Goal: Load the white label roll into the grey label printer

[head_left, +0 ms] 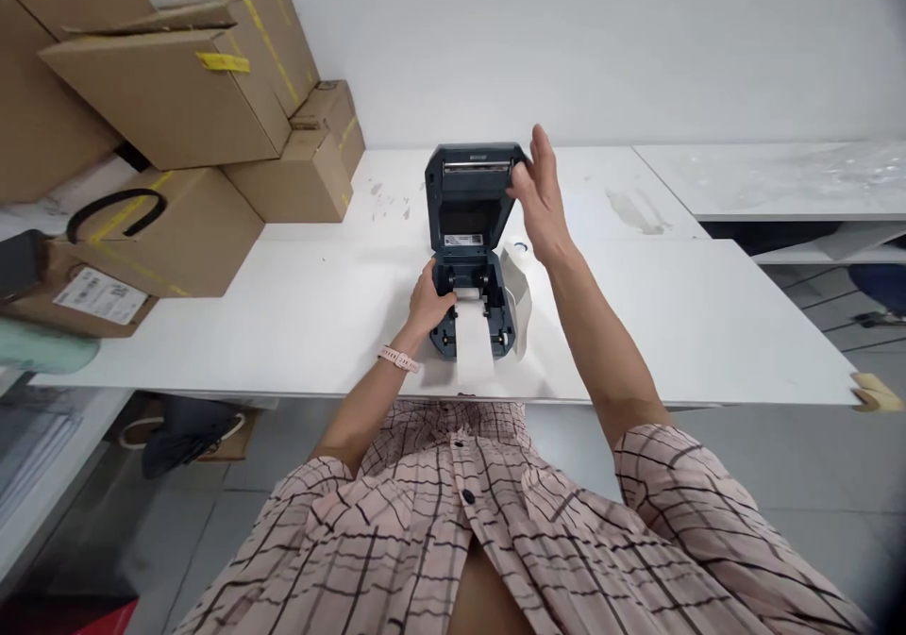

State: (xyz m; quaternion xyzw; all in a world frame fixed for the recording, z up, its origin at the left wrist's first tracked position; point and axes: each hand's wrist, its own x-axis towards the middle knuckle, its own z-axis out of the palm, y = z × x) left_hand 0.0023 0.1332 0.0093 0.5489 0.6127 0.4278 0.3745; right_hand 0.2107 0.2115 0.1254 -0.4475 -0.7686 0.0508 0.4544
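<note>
A dark label printer [508, 307] stands on the white table with its lid [434, 192] raised. A white label strip [474, 342] runs from the small roll [467, 293] inside it and hangs over the printer's front. My left hand [427, 303] grips the left side of the printer body, thumb reaching inside beside the roll. At the lid's upper right corner is my right hand [544, 201], its fingers stretched upward and its thumb against the lid's edge. White paper or backing [519, 305] lies along the printer's right side, partly hidden by it.
Cardboard boxes [176, 97] with yellow tape are stacked on the left of the table [672, 324]. A black strap [117, 203] arches over one box. Behind the table rises a white wall [566, 41]. Shelving [813, 182] stands at the right.
</note>
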